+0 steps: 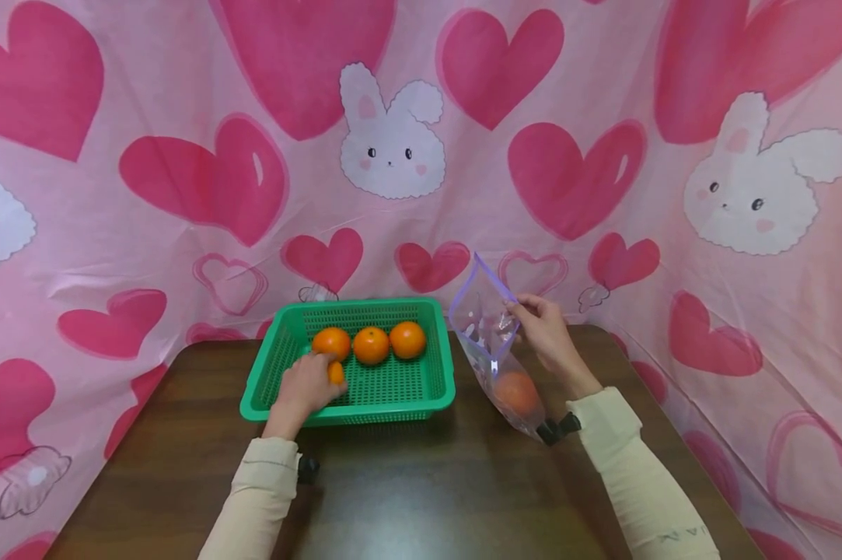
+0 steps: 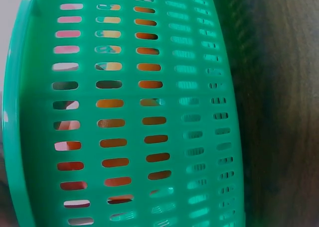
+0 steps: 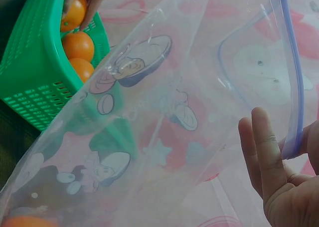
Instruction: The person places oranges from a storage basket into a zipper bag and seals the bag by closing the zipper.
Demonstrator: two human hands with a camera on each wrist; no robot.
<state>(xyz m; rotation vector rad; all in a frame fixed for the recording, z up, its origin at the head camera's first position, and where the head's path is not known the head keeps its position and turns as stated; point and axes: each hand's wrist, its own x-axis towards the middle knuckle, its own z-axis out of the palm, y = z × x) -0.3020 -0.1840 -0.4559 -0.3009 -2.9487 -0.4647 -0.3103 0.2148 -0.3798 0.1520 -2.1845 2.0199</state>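
My left hand (image 1: 305,387) reaches over the near left side of a green plastic basket (image 1: 393,407) and grips an orange (image 1: 336,373), mostly covered by the fingers. Three more oranges (image 1: 372,345) lie in a row along the basket's far side. To the right of the basket, my right hand (image 1: 545,333) pinches the purple zip edge of a clear bag (image 1: 480,330) between thumb and fingers. The bag's mouth gapes open, and another orange (image 1: 518,393) sits in its bottom. Printed cartoon figures show on the bag (image 3: 142,67) in the right wrist view.
A dark wooden table (image 1: 386,498) carries the basket and the lower end of the bag. Behind it hangs a pink cloth (image 1: 483,210) with hearts and rabbits. The basket's slotted wall (image 2: 124,132) fills most of the left wrist view, hiding that hand.
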